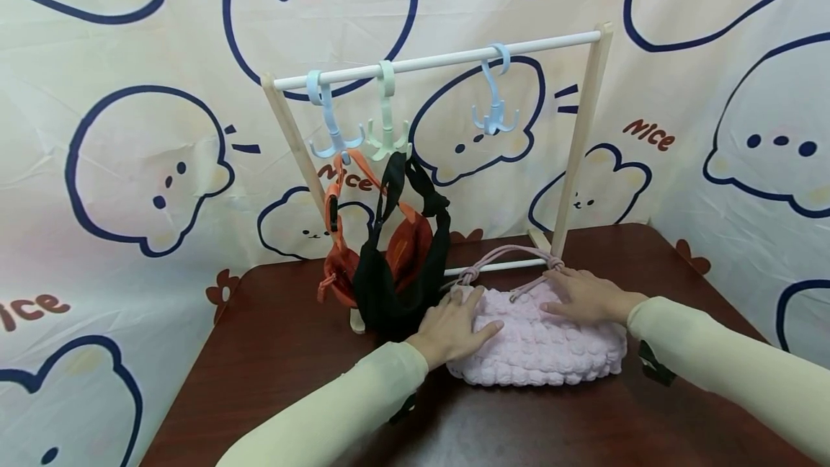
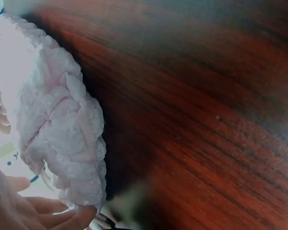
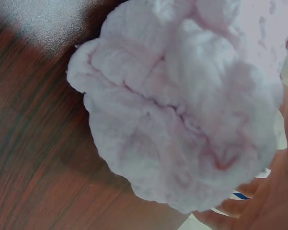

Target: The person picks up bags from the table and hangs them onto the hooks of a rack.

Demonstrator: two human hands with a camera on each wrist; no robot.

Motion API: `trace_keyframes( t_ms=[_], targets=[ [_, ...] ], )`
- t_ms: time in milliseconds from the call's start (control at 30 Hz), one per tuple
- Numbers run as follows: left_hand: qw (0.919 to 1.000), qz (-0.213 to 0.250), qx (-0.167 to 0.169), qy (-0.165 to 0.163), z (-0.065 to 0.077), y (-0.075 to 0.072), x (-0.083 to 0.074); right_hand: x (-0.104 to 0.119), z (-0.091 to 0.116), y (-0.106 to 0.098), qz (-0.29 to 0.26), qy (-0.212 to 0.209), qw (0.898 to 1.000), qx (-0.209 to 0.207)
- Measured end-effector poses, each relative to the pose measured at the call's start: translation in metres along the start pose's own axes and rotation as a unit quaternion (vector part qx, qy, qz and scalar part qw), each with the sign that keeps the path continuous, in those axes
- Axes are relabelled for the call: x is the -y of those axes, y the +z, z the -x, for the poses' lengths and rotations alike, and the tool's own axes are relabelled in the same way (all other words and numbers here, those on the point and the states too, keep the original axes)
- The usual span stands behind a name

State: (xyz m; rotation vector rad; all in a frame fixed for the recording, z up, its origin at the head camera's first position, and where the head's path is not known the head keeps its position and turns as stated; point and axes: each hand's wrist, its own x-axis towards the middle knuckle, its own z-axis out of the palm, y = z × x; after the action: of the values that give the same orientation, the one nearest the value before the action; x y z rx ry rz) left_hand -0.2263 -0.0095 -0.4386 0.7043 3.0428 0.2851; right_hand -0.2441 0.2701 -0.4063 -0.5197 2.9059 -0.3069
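A puffy pale pink handbag [image 1: 538,352] with corded handles [image 1: 499,254] lies on the dark wooden table. My left hand [image 1: 452,326] rests on its left end, fingers extended and thumb spread. On the upper right part of the bag lies my right hand [image 1: 586,297], fingers stretched toward the handle knot. In the left wrist view, the left fingertips [image 2: 82,216] touch the end of the quilted bag [image 2: 62,115]. The right wrist view shows gathered fabric of the bag [image 3: 168,110], with the right hand [image 3: 266,201] along its far side.
Behind stands a rack with a white rail [image 1: 441,60], bearing two blue hooks [image 1: 333,132] [image 1: 496,110] and a green hook [image 1: 387,128]. An orange bag [image 1: 340,265] and a black bag [image 1: 395,305] hang at its left, beside my left hand. Printed cloth surrounds the table [image 1: 259,373].
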Motion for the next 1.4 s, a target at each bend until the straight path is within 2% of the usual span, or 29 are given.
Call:
trace_keyframes(
  t_ms=[200,367,500,633,800,967,1267,1400],
  targets=[
    [0.9997,0.014,-0.015,0.010,-0.001,-0.002,0.001,-0.005,0.002,-0.005,-0.023,-0.020,0.999,-0.016],
    [0.9990,0.031,-0.030,0.010,0.000,-0.005,0.004,-0.009,0.001,-0.008,-0.073,-0.015,0.997,-0.031],
    [0.9981,0.042,-0.042,0.016,0.000,-0.007,0.005,-0.012,0.000,-0.010,-0.092,-0.020,0.995,-0.040],
    [0.9979,0.048,-0.040,0.016,0.000,-0.008,0.007,-0.014,0.001,-0.012,-0.106,-0.019,0.994,-0.018],
    [0.9984,0.025,-0.047,0.017,-0.002,-0.008,0.008,-0.016,0.002,-0.015,-0.130,0.004,0.991,0.026],
    [0.9994,0.014,-0.031,0.004,-0.005,-0.007,0.007,-0.018,0.001,-0.013,-0.137,0.008,0.989,0.055],
    [0.9999,0.001,-0.004,-0.016,-0.009,-0.004,0.006,-0.017,0.001,-0.004,-0.132,-0.005,0.990,0.055],
    [0.9998,0.005,0.015,-0.008,-0.010,0.000,0.008,-0.016,0.002,-0.001,-0.123,-0.016,0.991,0.055]
  ],
)
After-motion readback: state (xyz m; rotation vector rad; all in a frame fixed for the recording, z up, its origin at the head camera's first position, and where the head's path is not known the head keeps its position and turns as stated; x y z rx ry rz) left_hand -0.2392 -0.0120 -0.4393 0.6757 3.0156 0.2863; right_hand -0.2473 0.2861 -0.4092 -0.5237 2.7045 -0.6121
